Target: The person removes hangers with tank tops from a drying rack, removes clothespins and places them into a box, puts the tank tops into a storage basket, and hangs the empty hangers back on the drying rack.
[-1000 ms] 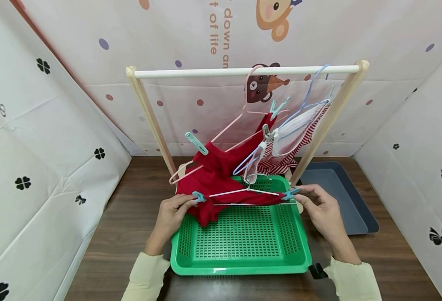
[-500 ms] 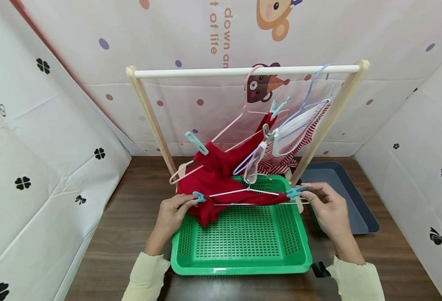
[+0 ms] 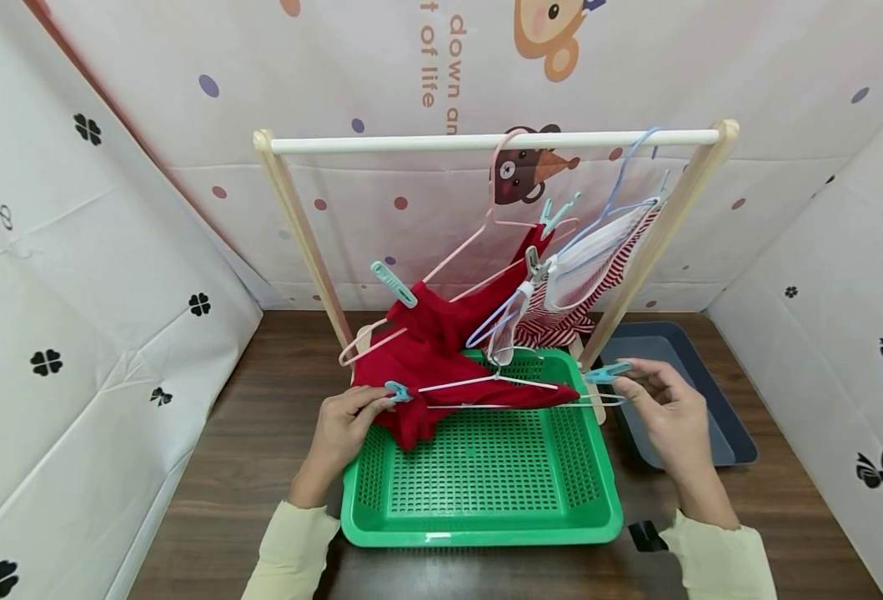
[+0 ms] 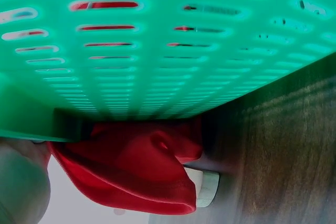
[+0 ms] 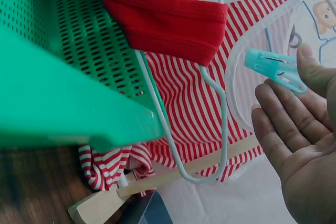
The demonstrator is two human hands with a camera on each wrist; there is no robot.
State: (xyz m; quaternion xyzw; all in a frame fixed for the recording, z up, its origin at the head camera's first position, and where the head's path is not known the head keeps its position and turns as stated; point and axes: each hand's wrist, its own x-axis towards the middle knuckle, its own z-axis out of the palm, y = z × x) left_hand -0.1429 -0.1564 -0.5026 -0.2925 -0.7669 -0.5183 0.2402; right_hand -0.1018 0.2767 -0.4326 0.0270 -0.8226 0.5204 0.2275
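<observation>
A printed backdrop point(image 3: 291, 100) fills the far side, its sideways lettering point(image 3: 441, 67) reading "down an" and "t of life"; script on the left panel point(image 3: 111, 275) is cut off and unreadable. The brown surface point(image 3: 223, 417) carries a wooden drying rack point(image 3: 381, 145), a green perforated basket point(image 3: 479, 537) and a dark tray point(image 3: 674, 342). A red garment point(image 3: 441, 329) hangs on a pink hanger point(image 3: 456, 248), a red-striped one point(image 3: 554, 321) on a blue hanger point(image 3: 615, 187). Red fabric point(image 3: 501, 397) on a white hanger point(image 3: 531, 383) lies over the basket's far part. The left hand point(image 3: 343, 427) pinches a blue clothespin point(image 3: 398, 392) at its left end; the right hand point(image 3: 669, 421), fingers partly extended, pinches another clothespin point(image 3: 608, 372) just beside its right end, apart from the fabric.
</observation>
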